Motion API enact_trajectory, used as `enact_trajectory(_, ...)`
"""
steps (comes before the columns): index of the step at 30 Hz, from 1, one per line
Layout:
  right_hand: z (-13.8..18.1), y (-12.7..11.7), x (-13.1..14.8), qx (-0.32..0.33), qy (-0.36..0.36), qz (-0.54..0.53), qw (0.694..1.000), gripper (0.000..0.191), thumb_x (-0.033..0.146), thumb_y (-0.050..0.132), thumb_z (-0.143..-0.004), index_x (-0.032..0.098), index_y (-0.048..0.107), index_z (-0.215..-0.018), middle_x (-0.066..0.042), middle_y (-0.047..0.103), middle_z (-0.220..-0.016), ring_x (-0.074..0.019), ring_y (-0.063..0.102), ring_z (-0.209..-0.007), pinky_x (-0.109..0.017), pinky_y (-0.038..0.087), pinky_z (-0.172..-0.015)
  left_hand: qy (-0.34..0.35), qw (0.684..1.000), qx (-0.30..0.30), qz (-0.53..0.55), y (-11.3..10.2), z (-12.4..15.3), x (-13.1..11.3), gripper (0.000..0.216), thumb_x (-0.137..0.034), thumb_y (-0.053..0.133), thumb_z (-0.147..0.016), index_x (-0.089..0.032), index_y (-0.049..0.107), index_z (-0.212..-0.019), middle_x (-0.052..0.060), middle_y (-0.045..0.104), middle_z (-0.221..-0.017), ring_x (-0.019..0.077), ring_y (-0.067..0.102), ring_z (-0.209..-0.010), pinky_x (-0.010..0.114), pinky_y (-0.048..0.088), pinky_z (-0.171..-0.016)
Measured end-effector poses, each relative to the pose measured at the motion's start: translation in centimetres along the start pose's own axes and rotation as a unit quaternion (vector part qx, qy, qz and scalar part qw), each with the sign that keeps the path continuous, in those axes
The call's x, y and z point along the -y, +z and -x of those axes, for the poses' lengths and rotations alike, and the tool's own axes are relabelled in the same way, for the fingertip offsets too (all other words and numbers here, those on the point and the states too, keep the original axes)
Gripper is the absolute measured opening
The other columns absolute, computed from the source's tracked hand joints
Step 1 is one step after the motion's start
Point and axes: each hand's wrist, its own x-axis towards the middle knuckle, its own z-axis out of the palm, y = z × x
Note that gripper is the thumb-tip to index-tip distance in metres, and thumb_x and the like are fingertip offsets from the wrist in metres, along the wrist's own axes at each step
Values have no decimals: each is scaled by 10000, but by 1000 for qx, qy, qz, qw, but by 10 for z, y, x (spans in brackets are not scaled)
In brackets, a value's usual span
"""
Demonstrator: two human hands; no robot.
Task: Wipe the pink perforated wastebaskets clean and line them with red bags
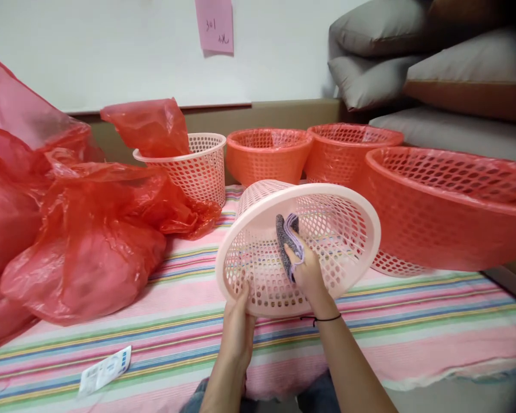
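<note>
A pale pink mesh basket (352, 218) is tipped on its side with its opening toward me. My left hand (237, 321) grips its lower rim from below. My right hand (308, 275) reaches inside the basket and is closed on a grey and lilac cloth (286, 232), pressed against the inner wall. A thin black band circles my right wrist.
Red plastic bags (81, 229) pile up at the left. Another pale basket (198, 166) and three orange baskets (447, 212) stand behind on a striped pink sheet (413, 332). A small white packet (104, 370) lies front left. Grey cushions (378, 51) stack at the back right.
</note>
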Motion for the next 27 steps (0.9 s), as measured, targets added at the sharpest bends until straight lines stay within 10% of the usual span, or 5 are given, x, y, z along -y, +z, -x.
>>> enact_trajectory(4,8,6,-17,81,-7,175,981,543,286,548,-882,158,603,-1406,-144,575,-1468,-325,500,-1381,-515,359,-1187,24,990,-19,-136,-10,5,-6,535,-409,856,-729,-166,722,-1186,150,737,-1216,346,649,-1231,484,530,-1052)
enact_trajectory(11,24,29,-16,172,8,383,907,617,169,648,-781,165,614,-1397,-159,488,-1544,-400,365,-1454,-547,289,-1201,370,868,10,-330,1,1,-67,704,-402,856,-698,-254,620,-1344,104,592,-1454,330,563,-1331,474,448,-1131)
enact_trajectory(16,25,37,-6,174,21,409,896,644,271,711,-813,140,575,-1429,-208,447,-1560,-431,346,-1456,-590,265,-1185,396,844,91,-349,24,-12,-86,539,-396,783,-772,-241,689,-1279,92,666,-1362,323,569,-1326,441,440,-1137)
enact_trajectory(27,20,10,5,306,43,360,880,674,284,711,-866,211,507,-1504,-156,335,-1638,-401,171,-1549,-554,185,-1239,403,862,26,-307,7,-23,-65,383,-468,764,-784,-197,784,-1055,91,774,-1050,326,677,-1142,467,466,-1105)
